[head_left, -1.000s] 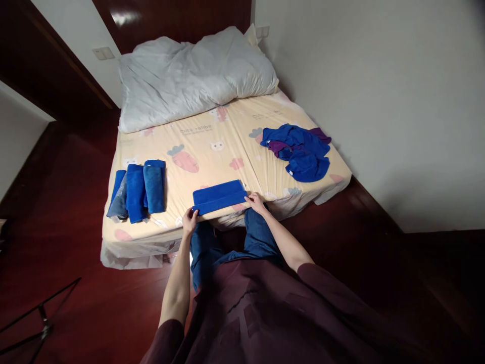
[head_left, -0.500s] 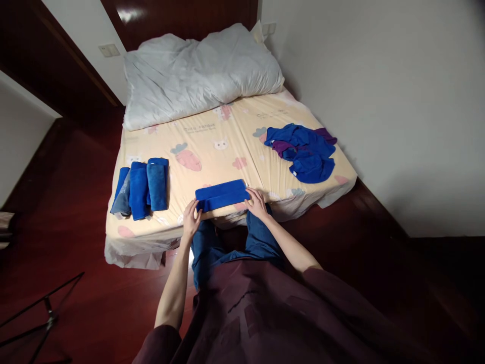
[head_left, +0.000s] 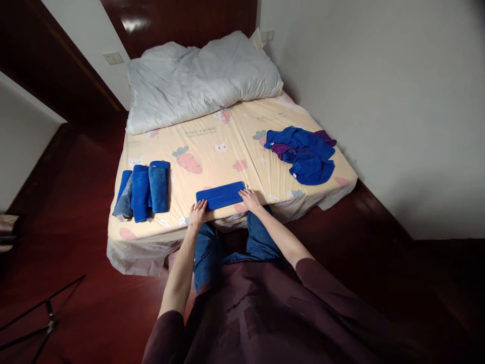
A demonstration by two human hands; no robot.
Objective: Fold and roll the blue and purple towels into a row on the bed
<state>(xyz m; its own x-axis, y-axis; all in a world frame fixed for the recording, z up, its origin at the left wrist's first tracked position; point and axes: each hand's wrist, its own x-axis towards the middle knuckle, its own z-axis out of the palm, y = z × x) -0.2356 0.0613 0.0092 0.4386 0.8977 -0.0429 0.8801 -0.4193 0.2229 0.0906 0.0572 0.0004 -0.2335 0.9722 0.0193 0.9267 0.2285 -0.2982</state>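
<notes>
A folded blue cloth (head_left: pixel 221 196) is laid as a long, narrow strip near the close edge of the bed (head_left: pixel 212 169), lengthwise across the view, with a crease running along it. Its end toward 8 o'clock is covered by the fingers of the left grip (head_left: pixel 198 212), and its 3 o'clock end by those of the right grip (head_left: pixel 249 198). Both are laid over the cloth from above, fingers on its top face; whether any fabric is pinched under the thumbs cannot be told.

The cloth is judged to be light, soft and limp, not fragile and hardly slippery; if it were lifted by one end, the layers would probably sag and open. It is best held at both short ends, all layers taken together between thumb and fingers.

At 9 o'clock from it, well apart, a row of blue bundles (head_left: pixel 141 193) is set side by side, some overlapping. At 2 o'clock a loose heap of blue and purple cloths (head_left: pixel 303 151) is left crumpled. Farther off, at 12 o'clock, a pale duvet (head_left: pixel 204 78) is bunched against the dark headboard (head_left: pixel 182 23). On the floor, at 8 o'clock, a black stand (head_left: pixel 49 323) is partly seen.
</notes>
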